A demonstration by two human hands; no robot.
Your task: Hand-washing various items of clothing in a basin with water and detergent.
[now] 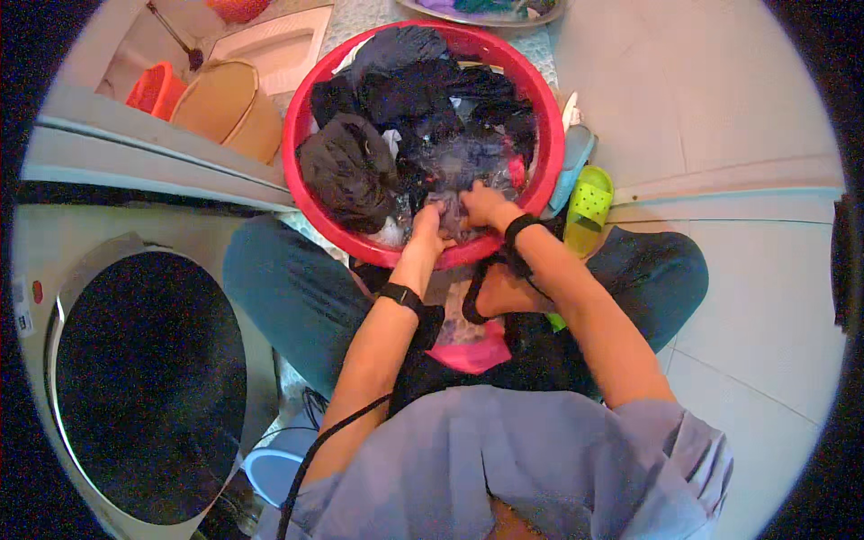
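A large red basin (297, 171) holds dark laundry (405, 85) in water, with a brownish-black bundled garment (346, 171) heaped against its left side. At the near side of the basin, my left hand (430, 227) and my right hand (487, 206) are close together. Between them is a wet greyish cloth (453, 213), and the fingers of both hands are closed on it. The water around the cloth looks stirred up and blurs its lower part. Which garment the cloth belongs to cannot be made out.
A front-loading washing machine (148, 387) stands at left, a light blue bucket (274, 472) beside it. Right of the basin lie a lime-green clog (589, 202) and a blue slipper (573, 162). Another basin (481, 18) and a tan bucket (229, 108) are beyond. A white wall (711, 99) bounds the right.
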